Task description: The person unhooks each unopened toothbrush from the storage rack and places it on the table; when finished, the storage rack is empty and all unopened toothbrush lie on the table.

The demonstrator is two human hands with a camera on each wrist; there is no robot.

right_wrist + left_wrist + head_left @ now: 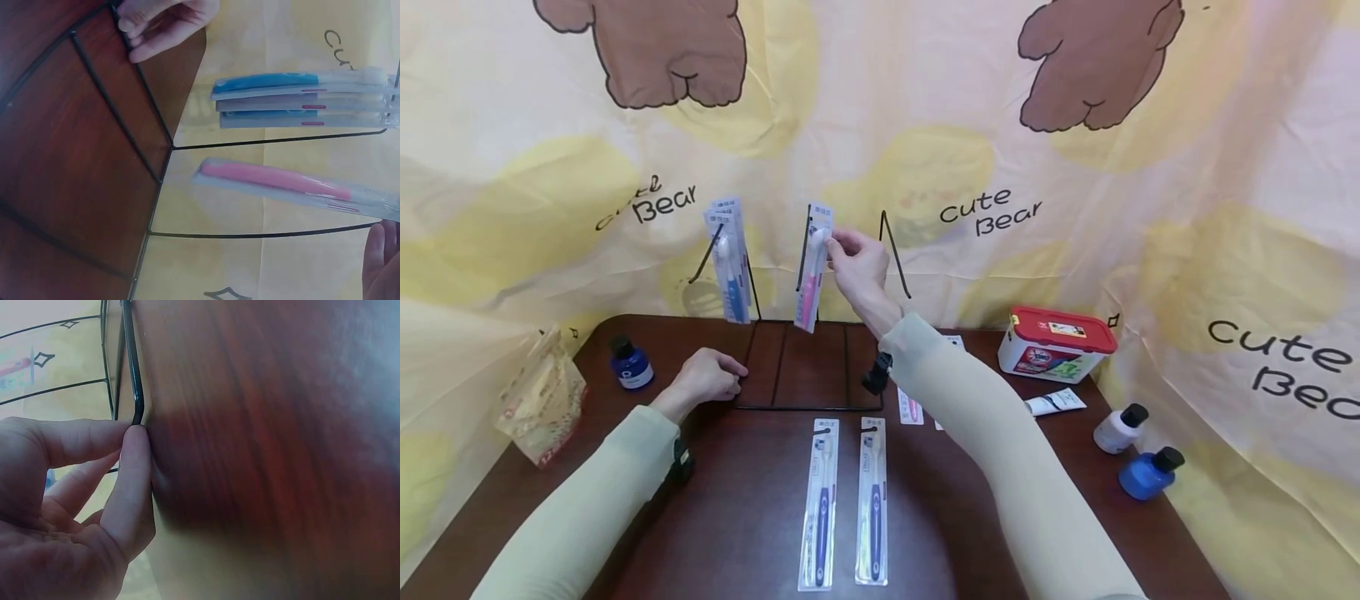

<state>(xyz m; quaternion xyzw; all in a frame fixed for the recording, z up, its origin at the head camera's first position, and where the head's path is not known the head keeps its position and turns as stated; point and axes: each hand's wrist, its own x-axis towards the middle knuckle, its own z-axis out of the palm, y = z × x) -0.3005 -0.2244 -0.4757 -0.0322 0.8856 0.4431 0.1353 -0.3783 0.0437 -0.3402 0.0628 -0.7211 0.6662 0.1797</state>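
My right hand [861,267] pinches the upper edge of a packaged pink toothbrush [808,287] at the middle hook of a black wire rack [808,408]. In the right wrist view, the pink toothbrush [275,181] slants across the rack's thin rods, and fingertips [375,250] show at the lower right. My left hand [707,379] grips the rack's base at its front left corner. The left wrist view shows thumb and index finger closed on the black wire [134,375]. Several packaged toothbrushes, blue ones [269,81] among them, hang together on the left hook.
Two purple toothbrush packs [822,508] lie on the brown table [730,517] in front. More packs [911,407] lie partly behind my right forearm. At right are a red-lidded tub [1056,343], a white tube [1056,402] and two bottles [1146,473]. A blue bottle [632,364] and a bag [544,400] stand left.
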